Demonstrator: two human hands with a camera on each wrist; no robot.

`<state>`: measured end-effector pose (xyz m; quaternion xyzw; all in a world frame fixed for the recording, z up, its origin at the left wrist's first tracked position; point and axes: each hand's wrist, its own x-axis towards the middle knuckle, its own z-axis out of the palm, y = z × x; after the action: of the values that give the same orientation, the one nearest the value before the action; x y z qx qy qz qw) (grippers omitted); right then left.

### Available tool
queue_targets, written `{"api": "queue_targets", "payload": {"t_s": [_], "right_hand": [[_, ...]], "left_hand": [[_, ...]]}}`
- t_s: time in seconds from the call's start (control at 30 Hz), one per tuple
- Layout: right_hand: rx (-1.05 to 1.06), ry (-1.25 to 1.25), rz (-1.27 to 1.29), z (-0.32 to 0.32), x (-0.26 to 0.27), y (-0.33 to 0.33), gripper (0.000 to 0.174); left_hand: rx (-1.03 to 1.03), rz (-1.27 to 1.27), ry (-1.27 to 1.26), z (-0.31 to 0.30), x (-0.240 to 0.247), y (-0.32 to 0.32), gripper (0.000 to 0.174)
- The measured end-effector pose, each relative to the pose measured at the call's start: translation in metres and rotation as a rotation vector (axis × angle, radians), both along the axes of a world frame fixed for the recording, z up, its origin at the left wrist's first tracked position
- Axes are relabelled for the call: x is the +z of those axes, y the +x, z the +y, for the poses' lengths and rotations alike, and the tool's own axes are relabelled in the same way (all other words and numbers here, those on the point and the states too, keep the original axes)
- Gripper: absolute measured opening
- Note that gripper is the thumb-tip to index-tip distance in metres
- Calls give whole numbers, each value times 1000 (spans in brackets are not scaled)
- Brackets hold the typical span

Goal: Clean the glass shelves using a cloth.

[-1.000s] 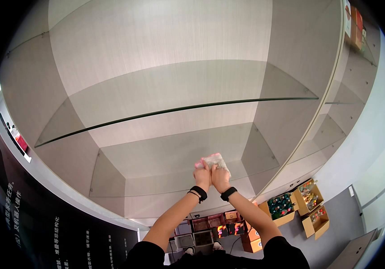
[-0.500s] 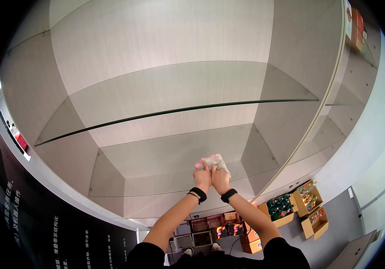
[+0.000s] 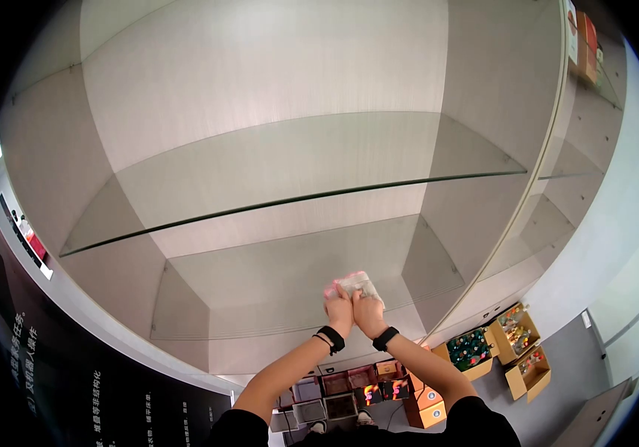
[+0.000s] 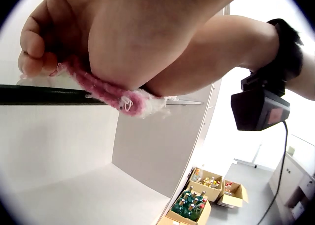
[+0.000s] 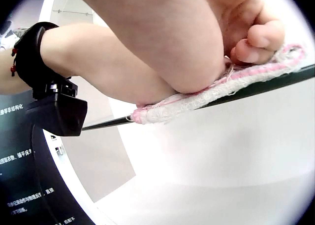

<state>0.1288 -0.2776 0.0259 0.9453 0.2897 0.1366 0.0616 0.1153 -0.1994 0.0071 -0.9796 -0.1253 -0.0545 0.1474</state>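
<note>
A folded white and pink cloth [image 3: 363, 283] lies on the lower glass shelf [image 3: 260, 276], near its front edge. Side by side, my left hand [image 3: 339, 311] and right hand [image 3: 369, 314] press on it, their fingers curled onto the fabric. The left wrist view has my left hand [image 4: 133, 38] over the cloth [image 4: 133, 101], with curled fingertips at its edge. From the right wrist, my right hand [image 5: 172, 38] is seen resting on the cloth [image 5: 182, 104], its fingers bent against the top; the dark glass edge [image 5: 256, 87] runs beneath.
Another glass shelf [image 3: 275, 164] spans the cabinet above the hands. Cardboard boxes of bottles [image 3: 470, 350] stand on the floor at the lower right, orange boxes [image 3: 427, 408] and bins [image 3: 340, 406] below. A black panel with white writing [image 3: 74, 372] is at the left.
The cabinet, hands and cloth all sit slightly lower in the head view, as the view has shifted. Both hands stay on the cloth, with no clear movement across the shelf.
</note>
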Motion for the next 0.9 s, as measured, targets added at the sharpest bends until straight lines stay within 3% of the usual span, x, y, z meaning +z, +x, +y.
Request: {"api": "queue_targets", "payload": {"t_s": [0.43, 0.9], "right_hand": [[-120, 25, 101, 16, -1, 24, 37], [-115, -17, 64, 12, -3, 18, 39]], "left_hand": [[43, 17, -104, 10, -4, 29, 64], [41, -42, -42, 8, -9, 23, 61]]}}
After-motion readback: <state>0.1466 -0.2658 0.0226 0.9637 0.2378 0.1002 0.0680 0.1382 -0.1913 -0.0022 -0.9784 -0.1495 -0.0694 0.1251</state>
